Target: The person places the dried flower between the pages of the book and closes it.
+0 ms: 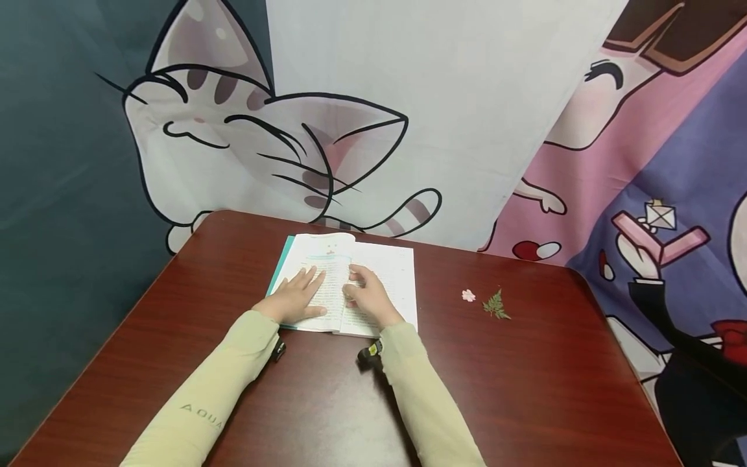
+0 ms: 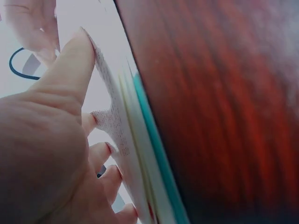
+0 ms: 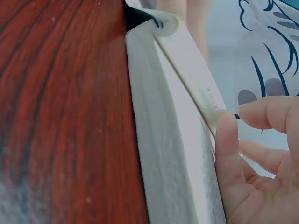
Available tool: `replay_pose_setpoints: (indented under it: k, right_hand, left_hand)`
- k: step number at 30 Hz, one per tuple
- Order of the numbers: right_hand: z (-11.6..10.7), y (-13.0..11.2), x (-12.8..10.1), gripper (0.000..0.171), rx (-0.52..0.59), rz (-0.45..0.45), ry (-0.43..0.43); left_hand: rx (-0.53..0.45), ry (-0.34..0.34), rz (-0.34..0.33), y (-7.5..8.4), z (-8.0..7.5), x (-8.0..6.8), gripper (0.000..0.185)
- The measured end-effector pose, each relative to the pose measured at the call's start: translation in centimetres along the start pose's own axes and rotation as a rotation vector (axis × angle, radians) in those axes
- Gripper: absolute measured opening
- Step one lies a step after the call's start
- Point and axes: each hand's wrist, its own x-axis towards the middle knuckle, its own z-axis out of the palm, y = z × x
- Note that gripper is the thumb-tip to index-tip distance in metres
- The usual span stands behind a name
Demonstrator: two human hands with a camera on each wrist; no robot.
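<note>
An open book (image 1: 385, 272) with a teal cover lies on the dark red table (image 1: 525, 376). My left hand (image 1: 297, 295) lies flat on its left page with straight, spread fingers. In the left wrist view that left hand (image 2: 46, 140) presses the page while the thumb (image 2: 70, 65) touches a page edge above the teal cover (image 2: 159, 154). My right hand (image 1: 364, 295) rests on the right page by the gutter. Seen from the right wrist, the right hand (image 3: 261, 177) has its thumb (image 3: 226, 140) against the edge of a lifted sheaf of the book (image 3: 163, 140), with fingers (image 3: 271, 112) loosely curled and apart from it.
A small pink flower (image 1: 469, 295) and a green fern-like leaf (image 1: 496, 305) lie on the table to the right of the book. Cartoon-printed cloth (image 1: 280, 143) hangs behind the table's far edge. Both sleeves cross the front of the table.
</note>
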Motion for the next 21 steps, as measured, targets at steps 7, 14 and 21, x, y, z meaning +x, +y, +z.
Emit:
replay_pose_setpoints:
  k: [7,14,21]
  right_hand:
    - [-0.8,0.2,-0.8,0.045,0.054,-0.028,0.001]
    - [-2.9,-0.9,-1.6,0.029,0.063,-0.103,0.076]
    - [-6.1,-1.4,-2.3,0.02,0.061,-0.198,0.185]
  left_hand:
    - [0.004,-0.035,-0.005,-0.4,0.5,0.0,0.087]
    - [-0.034,-0.008,0.025,-0.7,0.5,-0.2,0.088]
    - [-0.016,-0.028,0.006,0.1,0.1,-0.4,0.084]
